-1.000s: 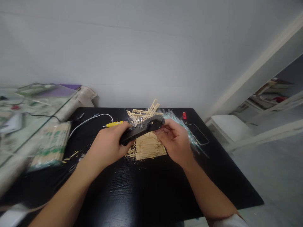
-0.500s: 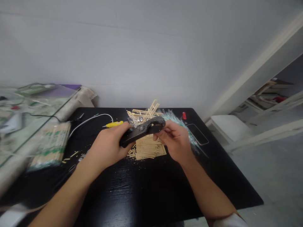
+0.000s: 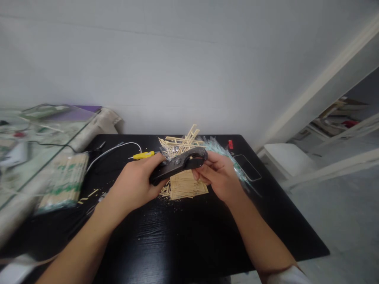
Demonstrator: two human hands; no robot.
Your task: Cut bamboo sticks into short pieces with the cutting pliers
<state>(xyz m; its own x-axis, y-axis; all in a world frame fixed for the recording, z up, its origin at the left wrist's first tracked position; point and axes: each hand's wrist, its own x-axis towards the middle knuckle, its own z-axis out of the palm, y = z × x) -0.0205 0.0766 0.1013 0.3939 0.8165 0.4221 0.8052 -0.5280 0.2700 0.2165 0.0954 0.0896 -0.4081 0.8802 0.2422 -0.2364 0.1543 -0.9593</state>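
My left hand [image 3: 137, 177] is wrapped round the handle of a black pipe cutter [image 3: 174, 165] with a curved, hook-like jaw that points right. Against that jaw, my right hand [image 3: 220, 171] is closed in a pinch. A small pale tip of a wooden stick [image 3: 191, 157] shows inside the jaw; my fingers hide the rest. Below the cutter lies a flat stack of thin wooden sticks [image 3: 188, 189] set in square frames. Behind it, ladder-like pieces of glued sticks [image 3: 188, 139] lie in a loose heap.
On the black table [image 3: 166, 244] are a yellow screwdriver-like tool [image 3: 143, 155], a white cable [image 3: 114, 148], a wrapped chopstick bundle [image 3: 63, 181], clear-green wrappers [image 3: 219, 148], a red item [image 3: 230, 144] and a phone [image 3: 247, 167]. A glass-topped surface [image 3: 44, 150] adjoins left; a white stool [image 3: 284, 159] stands right.
The cutter's jaw end has dipped very slightly, and my right hand has shifted a little downward with it. My left hand keeps the same hold.
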